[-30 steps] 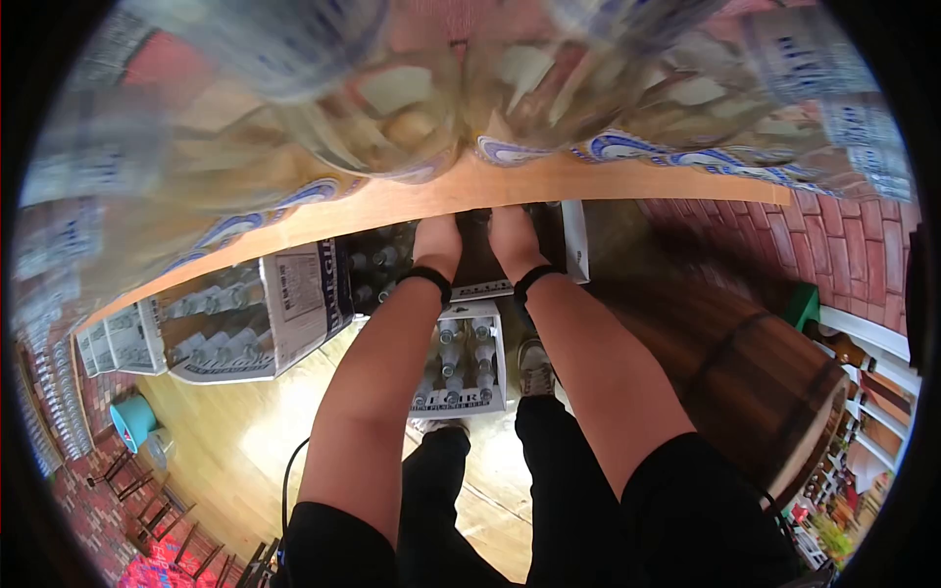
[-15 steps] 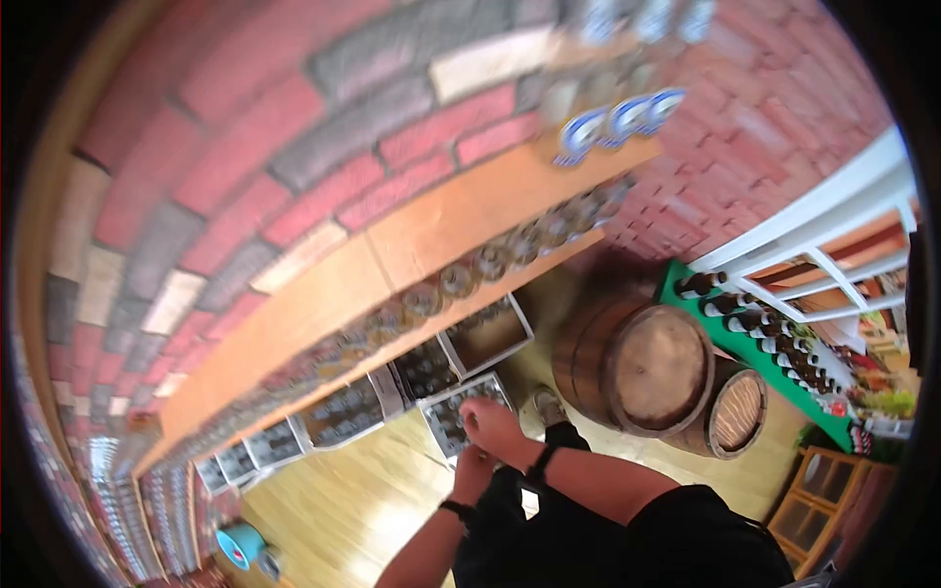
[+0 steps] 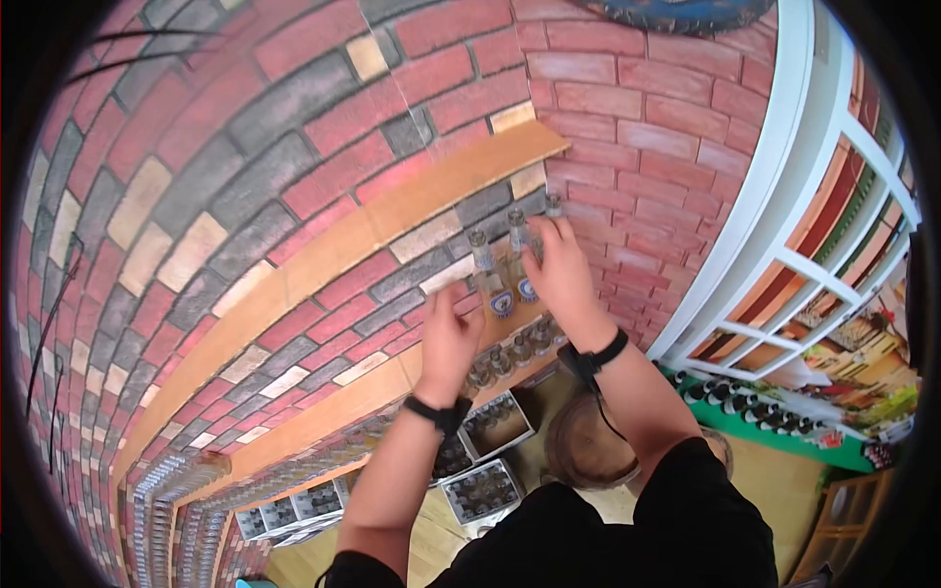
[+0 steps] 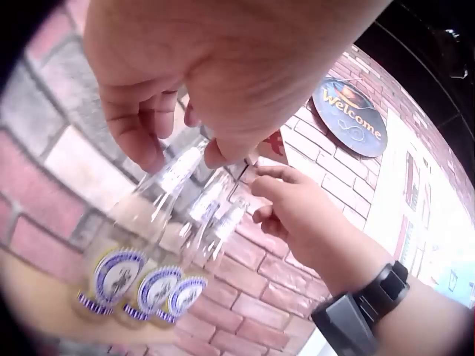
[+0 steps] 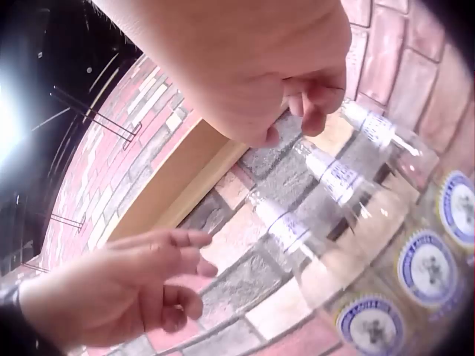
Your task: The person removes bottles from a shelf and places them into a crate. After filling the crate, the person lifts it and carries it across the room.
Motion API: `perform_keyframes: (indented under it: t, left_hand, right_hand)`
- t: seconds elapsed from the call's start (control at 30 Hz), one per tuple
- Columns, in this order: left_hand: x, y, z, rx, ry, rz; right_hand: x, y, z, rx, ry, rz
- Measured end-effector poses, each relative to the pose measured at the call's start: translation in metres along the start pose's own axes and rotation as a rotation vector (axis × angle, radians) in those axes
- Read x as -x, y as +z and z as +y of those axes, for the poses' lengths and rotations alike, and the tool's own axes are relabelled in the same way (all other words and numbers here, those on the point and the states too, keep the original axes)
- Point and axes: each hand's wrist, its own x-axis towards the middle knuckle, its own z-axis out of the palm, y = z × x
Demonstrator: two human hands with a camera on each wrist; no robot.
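Three clear glass bottles with blue-and-white labels stand in a row on a wooden shelf; the near bottle, middle bottle and far bottle show. Beside the near bottle is my left hand, fingers loosely bent and holding nothing; the right wrist view shows its fingertips apart from that bottle's neck. My right hand is at the far end of the row, fingers bent, near the far bottle's neck. In the left wrist view, the right hand's fingertips are just beyond the bottle tops.
Above the bottles runs another wooden shelf on a brick wall. More bottles line the shelf below. On the floor are a bottle crate and a wooden barrel. A white window frame lies to the right.
The view has risen from the low shelf and crates to the upper shelf. Both hands went from below the shelf, through being together near my body, to either side of the three bottles.
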Motion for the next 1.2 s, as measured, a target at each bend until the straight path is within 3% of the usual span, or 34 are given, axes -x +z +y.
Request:
perform_keyframes:
  t: [0.1,0.17,0.2,0.27,0.5,0.57,0.63,0.7,0.77,0.87,0.97,1.13,1.2]
  left_hand:
    - [-0.065,0.008,0.027,-0.051,0.021,0.026]
    - [-0.091,0.027,0.009,-0.146,0.236,0.122]
    - [-0.097,0.030,0.006,-0.159,0.229,0.131]
    - [-0.101,0.034,0.002,-0.226,0.035,-0.100]
    - [-0.092,0.033,0.016,-0.113,-0.127,-0.138]
    - [-0.080,0.032,0.010,-0.088,-0.054,-0.071]
    - [-0.053,0.015,0.024,-0.049,-0.125,-0.083]
    - [-0.020,-0.005,0.033,-0.017,-0.212,-0.101]
    - [0.017,-0.027,0.034,0.156,-0.130,0.080]
    - [0.071,-0.072,0.041,0.218,-0.289,0.090]
    - [0.126,-0.101,0.015,0.231,-0.342,-0.066]
    - [0.226,-0.096,-0.060,0.088,-0.456,-0.348]
    - [0.264,-0.079,-0.096,0.066,-0.417,-0.373]
  right_hand:
    - [-0.035,0.012,0.007,0.113,-0.020,-0.041]
    - [-0.046,0.025,0.016,0.136,0.004,-0.091]
    - [-0.047,0.032,0.025,0.112,0.000,-0.143]
    - [-0.048,0.036,0.032,0.078,-0.005,-0.207]
    - [-0.046,0.040,0.034,-0.060,0.038,-0.304]
    - [-0.042,0.035,0.028,-0.089,0.039,-0.330]
    - [-0.033,0.026,0.023,-0.192,-0.095,-0.353]
    - [-0.020,0.008,0.006,-0.234,-0.064,-0.418]
    - [-0.003,-0.011,-0.010,-0.161,-0.061,-0.308]
    - [0.026,-0.037,-0.036,-0.208,0.086,-0.335]
    - [0.057,-0.043,-0.053,-0.242,0.052,-0.471]
    - [0.159,0.012,-0.045,-0.233,0.277,-0.737]
    - [0.207,0.045,-0.030,-0.167,0.425,-0.819]
